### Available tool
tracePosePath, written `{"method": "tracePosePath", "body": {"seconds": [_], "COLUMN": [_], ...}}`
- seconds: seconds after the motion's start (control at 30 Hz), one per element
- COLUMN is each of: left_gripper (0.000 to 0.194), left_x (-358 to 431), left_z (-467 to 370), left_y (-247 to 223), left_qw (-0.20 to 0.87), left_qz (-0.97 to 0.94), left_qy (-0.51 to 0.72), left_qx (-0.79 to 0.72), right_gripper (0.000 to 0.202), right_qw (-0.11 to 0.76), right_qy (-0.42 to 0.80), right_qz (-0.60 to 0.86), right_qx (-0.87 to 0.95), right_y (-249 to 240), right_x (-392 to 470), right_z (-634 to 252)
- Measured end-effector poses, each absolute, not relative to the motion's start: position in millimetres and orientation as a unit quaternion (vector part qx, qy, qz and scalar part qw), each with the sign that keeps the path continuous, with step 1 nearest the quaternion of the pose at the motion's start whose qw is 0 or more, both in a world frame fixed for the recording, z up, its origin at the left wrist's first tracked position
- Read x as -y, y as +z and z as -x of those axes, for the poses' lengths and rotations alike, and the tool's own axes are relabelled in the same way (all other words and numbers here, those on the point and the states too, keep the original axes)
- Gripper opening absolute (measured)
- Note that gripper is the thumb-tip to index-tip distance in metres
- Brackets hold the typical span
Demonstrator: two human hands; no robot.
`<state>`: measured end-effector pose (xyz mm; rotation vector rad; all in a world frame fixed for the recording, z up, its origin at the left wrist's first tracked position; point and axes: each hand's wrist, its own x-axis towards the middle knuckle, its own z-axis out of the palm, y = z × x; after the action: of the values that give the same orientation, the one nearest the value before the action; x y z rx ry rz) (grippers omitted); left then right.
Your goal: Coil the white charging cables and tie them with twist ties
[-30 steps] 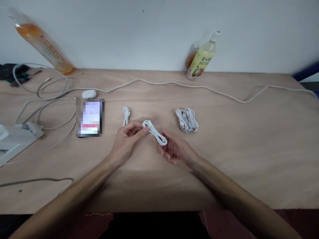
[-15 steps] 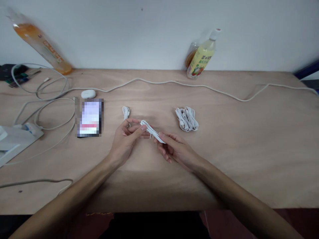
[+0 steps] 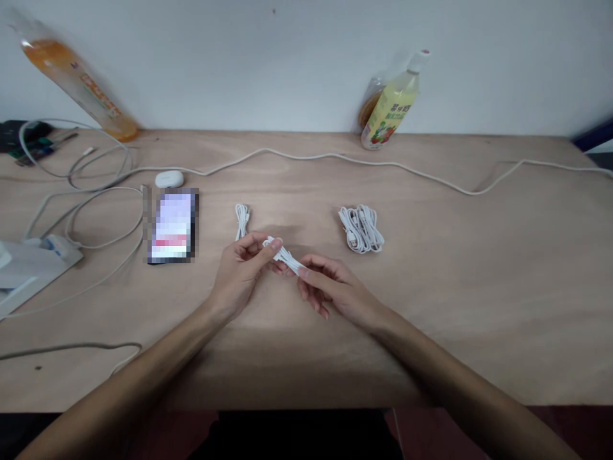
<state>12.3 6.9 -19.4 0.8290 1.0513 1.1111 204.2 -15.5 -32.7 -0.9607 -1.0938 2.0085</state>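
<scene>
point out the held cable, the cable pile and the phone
Held cable (image 3: pixel 287 258): head view, middle of its folded strands.
Cable pile (image 3: pixel 363 229): head view, middle of its coils.
Phone (image 3: pixel 173 223): head view, middle of its pixelated screen.

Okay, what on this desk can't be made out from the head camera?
All in the head view:
Held cable bundle: parts of both ends, covered by the left hand and right hand.
Small cable bundle: lower end, behind the left hand.
Phone: screen details, pixelated.
Brown object: partly behind the yellow bottle.
White object: cut off by the left edge.
</scene>
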Motion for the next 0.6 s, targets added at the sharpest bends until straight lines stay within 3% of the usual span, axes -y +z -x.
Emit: {"method": "tracePosePath", "body": {"seconds": [0.6], "left_gripper": [0.028], "left_x": [-6.5], "left_z": [-8.0], "left_y": [-23.1], "left_qw": [0.661], "left_qz": [-0.420], "left_qy": [0.437], "left_qx": [-0.442], "right_gripper": [0.044], "right_qw": [0.342], "right_qy": [0.789], "right_qz": [0.350], "right_qx": [0.370], "right_y": [-37.7], "right_x": [15.2], "right_z": [-205.3]}}
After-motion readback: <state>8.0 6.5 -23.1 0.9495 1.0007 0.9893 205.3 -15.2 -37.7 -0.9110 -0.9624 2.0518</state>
